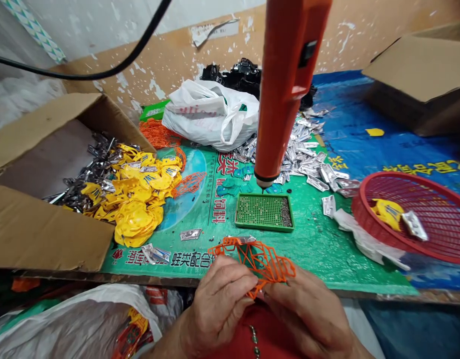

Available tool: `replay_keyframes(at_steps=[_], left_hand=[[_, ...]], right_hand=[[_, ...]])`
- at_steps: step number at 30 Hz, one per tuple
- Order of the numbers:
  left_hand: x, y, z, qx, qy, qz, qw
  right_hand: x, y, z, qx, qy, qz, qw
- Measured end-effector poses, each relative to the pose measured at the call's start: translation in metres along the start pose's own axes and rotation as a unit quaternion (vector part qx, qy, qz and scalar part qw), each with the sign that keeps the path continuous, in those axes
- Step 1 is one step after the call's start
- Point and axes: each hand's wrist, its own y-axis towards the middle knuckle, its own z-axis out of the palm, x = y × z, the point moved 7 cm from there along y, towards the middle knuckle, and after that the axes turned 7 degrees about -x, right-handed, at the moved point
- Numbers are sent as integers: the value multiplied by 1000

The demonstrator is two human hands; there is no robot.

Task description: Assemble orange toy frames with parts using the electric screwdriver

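Near the table's front edge, an orange plastic lattice frame [269, 267] is held between both hands. My left hand [224, 296] is closed on its left end, fingers bent over the lower bars. My right hand [308, 304] grips the right end, and its fingertips are partly hidden behind the frame. A silver piece [243, 239] shows at the frame's far edge; I cannot tell whether it touches. Beyond the frame lies a green screw tray [265, 227] with small screws bunched at its right side. Above the tray hangs an orange electric screwdriver [280, 99], tip down.
At left, a cardboard box [54, 244] lies open beside heaped yellow plastic parts [140, 214]. Silver parts [304, 149] are piled behind the screwdriver, beside a white plastic bag [211, 114]. A red basket [368, 234] stands right, and another cardboard box [424, 70] is behind it.
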Motion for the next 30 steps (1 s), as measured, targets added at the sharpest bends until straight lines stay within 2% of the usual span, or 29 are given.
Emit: replay_keyframes(at_steps=[4,11,17,25,30], left_hand=[[-6,3,-3,-8,19,33,999],[-12,12,-4,15,22,46,999],[-16,9,0,35,64,67,995],[-23,4,1,11,105,104,989],[-23,2,0,-10,108,97,989]], right_hand=[[6,6,-7,-23,-7,1,1000],[5,8,-18,-74,43,42,995],[3,4,-13,-13,2,40,999],[20,13,-21,-9,-71,-17,997],[24,17,-20,-7,-128,-1,992]])
